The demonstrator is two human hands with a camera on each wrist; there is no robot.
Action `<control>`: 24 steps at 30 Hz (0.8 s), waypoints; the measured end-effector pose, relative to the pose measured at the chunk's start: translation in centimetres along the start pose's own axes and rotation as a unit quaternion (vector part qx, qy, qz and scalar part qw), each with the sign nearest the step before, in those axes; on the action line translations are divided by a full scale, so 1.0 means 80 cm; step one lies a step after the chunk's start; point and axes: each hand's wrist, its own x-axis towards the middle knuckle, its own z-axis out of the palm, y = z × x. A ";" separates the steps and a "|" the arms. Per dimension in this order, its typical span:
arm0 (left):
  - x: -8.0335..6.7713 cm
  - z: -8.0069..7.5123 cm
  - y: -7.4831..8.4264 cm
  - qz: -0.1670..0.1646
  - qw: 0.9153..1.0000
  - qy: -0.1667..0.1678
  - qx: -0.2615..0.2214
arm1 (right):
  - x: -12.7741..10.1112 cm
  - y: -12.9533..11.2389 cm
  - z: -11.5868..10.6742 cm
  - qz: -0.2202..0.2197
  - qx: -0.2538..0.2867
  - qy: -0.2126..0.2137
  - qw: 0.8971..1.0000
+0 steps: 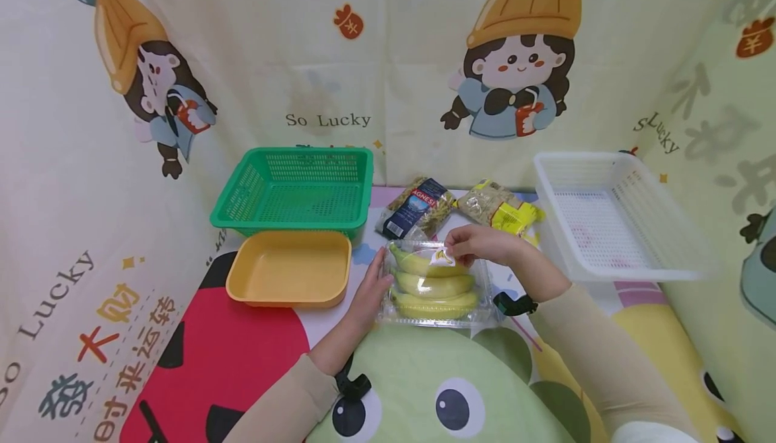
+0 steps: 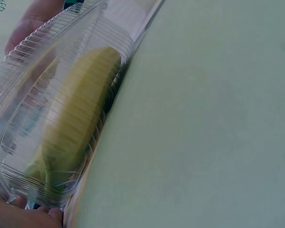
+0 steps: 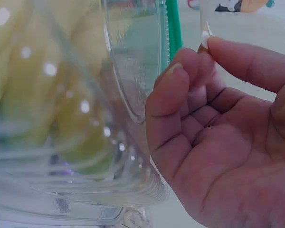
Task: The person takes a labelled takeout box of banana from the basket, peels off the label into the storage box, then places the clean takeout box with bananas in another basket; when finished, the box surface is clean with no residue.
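At centre of the head view, a clear plastic clamshell box (image 1: 434, 286) holding three bananas (image 1: 432, 284) lies on the cartoon-print table cover (image 1: 242, 355). Left hand (image 1: 367, 297) lies at the box's 9 o'clock side, fingers straight and flat against its wall, holding nothing. Right hand (image 1: 481, 244) sits at the box's 1 o'clock corner, fingertips pinching a white sticker (image 1: 441, 257) on the lid. At 10 o'clock from the box: yellow tray (image 1: 289, 268), touching the green mesh basket (image 1: 296, 189) behind it. At 12 o'clock: dark blue pasta bag (image 1: 417, 209), just beside it a yellow-labelled clear bag (image 1: 500, 209). At 2 o'clock: white mesh basket (image 1: 612, 214), near the right forearm. Right hand covers the far right corner of the lid; print on both bags mostly unreadable.

Left wrist view: clamshell box (image 2: 61, 118) fills the left half, one banana (image 2: 76, 123) seen through the ribbed wall; other bananas not visible. Fingertips (image 2: 19, 213) at 7 o'clock touch the box end, largely cut off. Pale green cover (image 2: 204, 118) fills the right half.

Right wrist view: clamshell box (image 3: 76, 133) at 9 o'clock, blurred; bananas only yellow-green smears. Right hand (image 3: 218, 142) palm towards the camera, fingers curled, thumb and forefinger meeting on a thin white edge (image 3: 205, 33) at 1 o'clock. Green strip of basket (image 3: 173, 28) at 12 o'clock, cut off.
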 end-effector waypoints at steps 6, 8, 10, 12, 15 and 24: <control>0.000 0.000 0.003 0.008 1.000 0.009 0.015 | 0.003 0.001 0.000 0.008 -0.003 0.033 0.999; 0.000 0.000 0.006 0.007 1.000 0.012 0.028 | 0.004 0.002 0.000 0.005 -0.006 0.043 0.999; -0.003 0.000 0.014 0.002 0.999 0.013 0.043 | 0.004 0.002 0.001 0.003 -0.002 0.048 0.999; -0.005 0.001 0.019 0.004 0.998 0.019 0.063 | 0.002 0.002 0.002 0.000 -0.001 0.054 0.999; -0.011 0.001 0.027 0.000 0.993 0.037 0.111 | 0.000 0.000 0.003 -0.002 0.005 0.060 0.998; -0.050 -0.013 0.074 0.106 0.963 0.036 0.244 | -0.001 0.002 0.006 -0.023 0.007 0.072 0.997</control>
